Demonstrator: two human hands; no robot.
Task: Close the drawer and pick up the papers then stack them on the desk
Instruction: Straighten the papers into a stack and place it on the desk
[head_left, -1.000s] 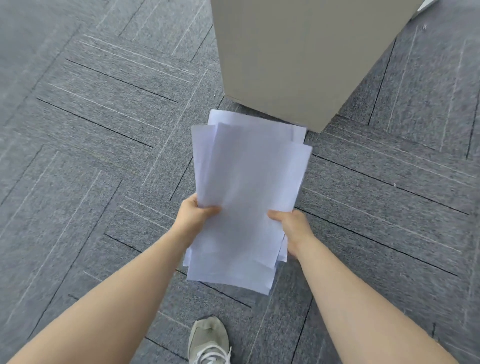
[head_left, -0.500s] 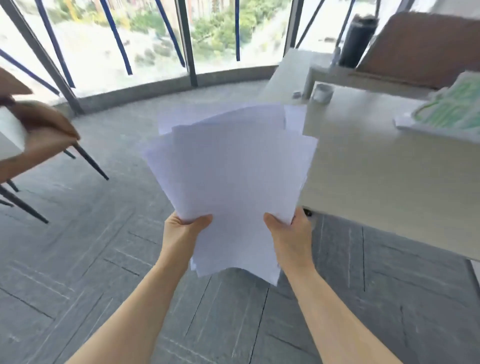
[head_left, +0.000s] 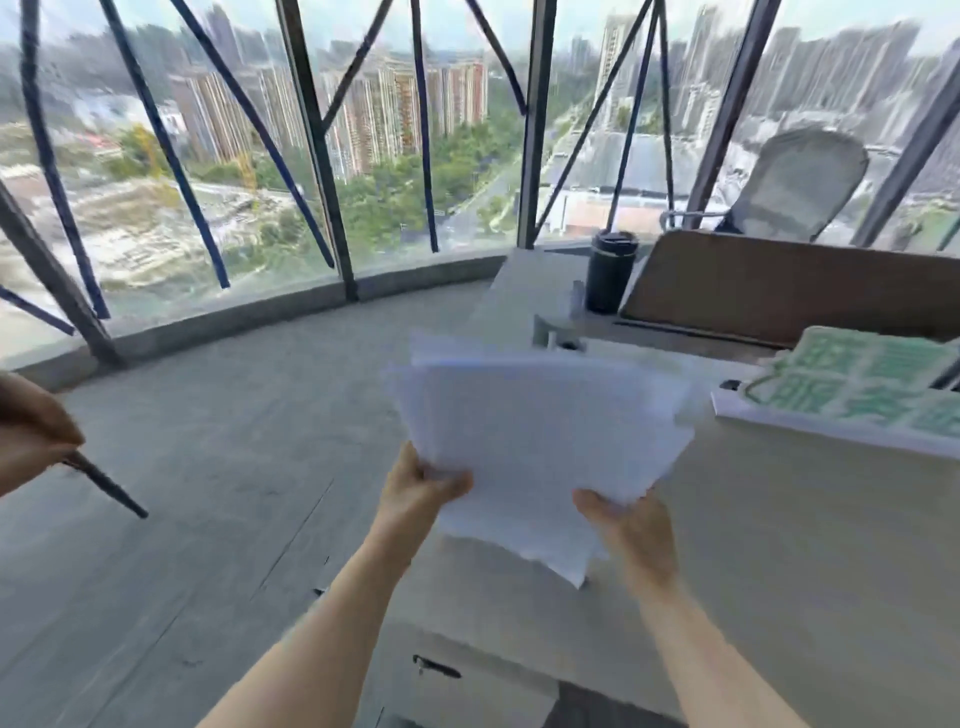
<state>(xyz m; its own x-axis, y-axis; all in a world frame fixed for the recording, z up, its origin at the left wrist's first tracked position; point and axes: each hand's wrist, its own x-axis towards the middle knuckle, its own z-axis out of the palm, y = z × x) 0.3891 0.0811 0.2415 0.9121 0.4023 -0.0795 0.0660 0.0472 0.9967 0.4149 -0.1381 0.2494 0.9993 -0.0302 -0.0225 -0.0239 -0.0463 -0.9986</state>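
Note:
A loose sheaf of white papers (head_left: 540, 441) is held up in front of me, fanned and uneven at the edges, over the left part of the beige desk (head_left: 789, 545). My left hand (head_left: 415, 493) grips the sheaf's lower left edge with the thumb on top. My right hand (head_left: 628, 525) grips its lower right edge the same way. The drawer is not in sight.
On the desk stand a dark tumbler (head_left: 610, 273), a brown board (head_left: 789, 286), a green-and-white printed stack (head_left: 852, 395) and a small grey item (head_left: 556, 332). A grey chair back (head_left: 795, 182) rises behind. Another person's hand (head_left: 26, 431) with a dark rod is at left. Windows ahead.
The view rose from the carpet and cabinet to the desk and windows. Both hands carried the papers up and to the right, over the desk's left part.

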